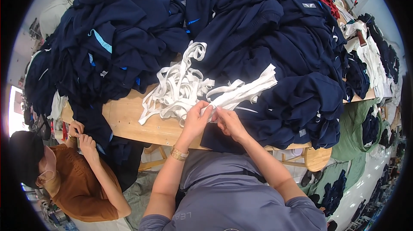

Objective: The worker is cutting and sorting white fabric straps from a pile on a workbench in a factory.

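White strips (248, 88) were pinched by the left hand (198, 117) and right hand (230, 123) near the wooden counter (122, 118)'s front edge, beside a white tangle (178, 85).

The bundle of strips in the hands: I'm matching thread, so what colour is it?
The bundle of strips is white, seen best in the head view.

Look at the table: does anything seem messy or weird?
Yes, a bit: one pile of white strips lies curled and tangled, partly on the wooden table, while the white bundle beside it is mostly straight.
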`<state>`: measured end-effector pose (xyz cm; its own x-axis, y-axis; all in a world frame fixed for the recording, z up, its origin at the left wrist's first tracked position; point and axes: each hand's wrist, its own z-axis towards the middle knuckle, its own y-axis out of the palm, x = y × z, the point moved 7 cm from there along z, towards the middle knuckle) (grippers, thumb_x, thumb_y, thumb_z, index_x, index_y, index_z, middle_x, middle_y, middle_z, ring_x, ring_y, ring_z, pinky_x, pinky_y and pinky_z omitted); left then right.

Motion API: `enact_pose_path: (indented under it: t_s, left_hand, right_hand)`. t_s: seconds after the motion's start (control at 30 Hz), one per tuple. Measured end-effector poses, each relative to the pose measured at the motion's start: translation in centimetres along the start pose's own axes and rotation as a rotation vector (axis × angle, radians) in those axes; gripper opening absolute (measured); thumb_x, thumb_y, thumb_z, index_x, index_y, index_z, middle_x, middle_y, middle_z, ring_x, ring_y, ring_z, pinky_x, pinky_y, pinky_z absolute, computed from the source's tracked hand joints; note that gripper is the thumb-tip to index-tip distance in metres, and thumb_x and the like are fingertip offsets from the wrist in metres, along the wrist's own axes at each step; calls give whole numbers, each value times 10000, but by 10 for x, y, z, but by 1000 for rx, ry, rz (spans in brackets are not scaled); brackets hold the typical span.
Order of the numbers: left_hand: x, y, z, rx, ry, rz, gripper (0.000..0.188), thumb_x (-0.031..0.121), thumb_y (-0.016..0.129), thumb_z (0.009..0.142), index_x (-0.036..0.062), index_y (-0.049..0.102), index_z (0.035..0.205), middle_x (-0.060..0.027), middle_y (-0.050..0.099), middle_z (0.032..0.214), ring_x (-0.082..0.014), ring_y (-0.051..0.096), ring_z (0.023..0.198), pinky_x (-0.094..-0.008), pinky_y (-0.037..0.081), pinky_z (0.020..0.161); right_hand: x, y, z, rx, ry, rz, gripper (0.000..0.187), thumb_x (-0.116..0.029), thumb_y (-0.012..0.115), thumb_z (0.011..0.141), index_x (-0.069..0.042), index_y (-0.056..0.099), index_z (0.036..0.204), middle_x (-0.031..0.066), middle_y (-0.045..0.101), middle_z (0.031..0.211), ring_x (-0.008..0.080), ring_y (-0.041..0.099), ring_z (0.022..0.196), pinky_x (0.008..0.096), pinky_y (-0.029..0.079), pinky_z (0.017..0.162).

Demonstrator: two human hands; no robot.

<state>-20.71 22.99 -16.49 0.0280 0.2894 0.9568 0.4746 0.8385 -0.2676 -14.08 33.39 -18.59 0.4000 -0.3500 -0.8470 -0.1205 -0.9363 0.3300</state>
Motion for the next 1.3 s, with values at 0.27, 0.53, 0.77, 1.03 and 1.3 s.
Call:
enact_pose_path:
  t_s: [0.27,0.53,0.77,1.03,1.3]
  left_hand:
    - [1,6,0,-49,12,-92,191,192,548,866,4,553,833,-49,563,691,-97,479,661,-248,401,617]
    - [1,9,-1,-146,-71,-173,178,188,549,863,18,560,809,10,552,685,-65,454,656,-221,387,613]
    - [-1,7,0,-179,-58,-144,182,206,561,857,29,573,818,18,536,672,-50,435,631,-219,371,574]
    - [22,4,-7,-187,87,7,212,214,581,847,8,601,895,-50,591,705,-81,475,628,-248,403,582]
    - [37,-7,-11,-222,45,43,214,224,645,805,15,628,849,-85,576,636,-121,482,564,-272,404,553]
  right_hand:
    - [1,2,-1,17,7,60,420,-429,431,923,-59,509,740,-40,347,445,36,253,317,187,173,308]
    - [-1,2,-2,-37,54,95,409,-419,434,925,-69,487,720,-42,336,442,41,234,307,193,162,303]
    - [1,-1,-2,-9,64,32,406,-416,427,928,-73,486,719,-48,323,449,42,235,313,195,170,300]
    - [-24,1,-4,115,-220,-50,223,-262,525,908,-77,483,789,-71,346,501,21,242,352,193,163,326]
    - [-66,2,-11,123,-459,-442,187,-203,546,886,-34,495,824,-29,413,648,61,352,597,214,314,527]
